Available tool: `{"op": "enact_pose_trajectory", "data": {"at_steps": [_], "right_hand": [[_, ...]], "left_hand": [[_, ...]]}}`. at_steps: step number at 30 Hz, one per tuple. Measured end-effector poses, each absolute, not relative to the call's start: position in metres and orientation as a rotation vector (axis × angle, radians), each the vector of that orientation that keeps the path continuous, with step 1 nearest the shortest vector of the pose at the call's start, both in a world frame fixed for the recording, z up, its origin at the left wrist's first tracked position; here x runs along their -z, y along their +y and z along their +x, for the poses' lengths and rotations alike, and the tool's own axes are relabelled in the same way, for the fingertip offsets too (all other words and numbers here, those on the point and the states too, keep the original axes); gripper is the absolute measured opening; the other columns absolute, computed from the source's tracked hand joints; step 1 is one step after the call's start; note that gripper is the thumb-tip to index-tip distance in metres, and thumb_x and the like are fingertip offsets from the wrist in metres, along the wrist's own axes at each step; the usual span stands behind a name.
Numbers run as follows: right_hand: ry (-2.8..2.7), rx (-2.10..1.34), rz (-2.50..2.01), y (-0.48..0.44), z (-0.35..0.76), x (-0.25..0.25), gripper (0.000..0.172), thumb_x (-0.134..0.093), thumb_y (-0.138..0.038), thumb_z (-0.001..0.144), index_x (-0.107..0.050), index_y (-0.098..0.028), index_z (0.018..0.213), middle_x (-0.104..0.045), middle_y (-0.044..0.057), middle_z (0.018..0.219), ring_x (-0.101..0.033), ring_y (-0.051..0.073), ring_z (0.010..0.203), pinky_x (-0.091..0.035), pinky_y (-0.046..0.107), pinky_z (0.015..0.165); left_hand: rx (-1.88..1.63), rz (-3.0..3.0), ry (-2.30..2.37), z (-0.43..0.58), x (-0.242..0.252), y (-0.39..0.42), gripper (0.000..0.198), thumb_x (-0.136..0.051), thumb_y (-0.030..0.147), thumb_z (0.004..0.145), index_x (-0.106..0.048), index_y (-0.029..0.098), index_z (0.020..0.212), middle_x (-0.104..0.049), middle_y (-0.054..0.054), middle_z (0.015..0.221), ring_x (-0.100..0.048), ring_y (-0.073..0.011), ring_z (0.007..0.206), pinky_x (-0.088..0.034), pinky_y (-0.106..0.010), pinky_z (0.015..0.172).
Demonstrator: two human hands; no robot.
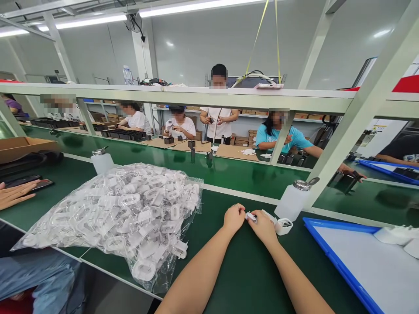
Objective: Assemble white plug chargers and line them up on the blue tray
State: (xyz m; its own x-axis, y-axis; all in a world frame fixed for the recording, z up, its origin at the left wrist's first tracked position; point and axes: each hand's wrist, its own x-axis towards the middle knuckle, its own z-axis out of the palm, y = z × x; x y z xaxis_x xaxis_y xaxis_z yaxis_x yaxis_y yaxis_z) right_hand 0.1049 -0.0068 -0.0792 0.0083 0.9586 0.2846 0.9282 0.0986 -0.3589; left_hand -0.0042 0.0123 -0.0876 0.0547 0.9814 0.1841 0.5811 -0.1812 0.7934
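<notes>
The left hand point(233, 219) and right hand point(263, 226) clench a small white plastic piece point(251, 216) (glossy, details too small to tell).

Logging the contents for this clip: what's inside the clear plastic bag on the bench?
The clear plastic bag is packed with many white plastic pieces, several showing oval loops. Pieces lower down are covered by the top layers, so their shape and number cannot be seen.

Pale panelled walls point(203, 48), fluorescent ceiling lights point(196, 7), white steel bench frame point(183, 97), green-topped workbenches point(242, 174)
</notes>
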Motion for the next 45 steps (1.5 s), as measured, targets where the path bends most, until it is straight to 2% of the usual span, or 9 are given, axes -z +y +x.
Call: {"op": "enact_pose_trajectory", "data": {"at_steps": [17,45], "right_hand": [[-1.961,-0.122,-1.903,-0.009,0.1035,0.0759,0.017,-0.037,-0.024,0.067,-0.048,-0.019,0.079,-0.053,0.004,0.086,-0.046,0.02,0.083,-0.033,0.031,0.065],[-1.939,-0.106,-1.91,-0.0082,0.1069,0.077,0.014,-0.038,-0.026,0.065,-0.046,-0.018,0.072,-0.051,0.004,0.081,-0.045,0.019,0.079,-0.034,0.029,0.061]], "left_hand": [[-1.0,1.808,1.556,-0.0035,0.0854,0.01,0.021,-0.034,0.015,0.068,-0.053,0.018,0.078,-0.056,0.0,0.08,-0.05,-0.0102,0.07,-0.039,-0.021,0.065],[-0.987,1.802,1.578,-0.0038,0.0817,0.0082,0.022,-0.034,0.015,0.069,-0.052,0.017,0.08,-0.056,-0.001,0.078,-0.05,-0.0103,0.066,-0.039,-0.021,0.063]]}}
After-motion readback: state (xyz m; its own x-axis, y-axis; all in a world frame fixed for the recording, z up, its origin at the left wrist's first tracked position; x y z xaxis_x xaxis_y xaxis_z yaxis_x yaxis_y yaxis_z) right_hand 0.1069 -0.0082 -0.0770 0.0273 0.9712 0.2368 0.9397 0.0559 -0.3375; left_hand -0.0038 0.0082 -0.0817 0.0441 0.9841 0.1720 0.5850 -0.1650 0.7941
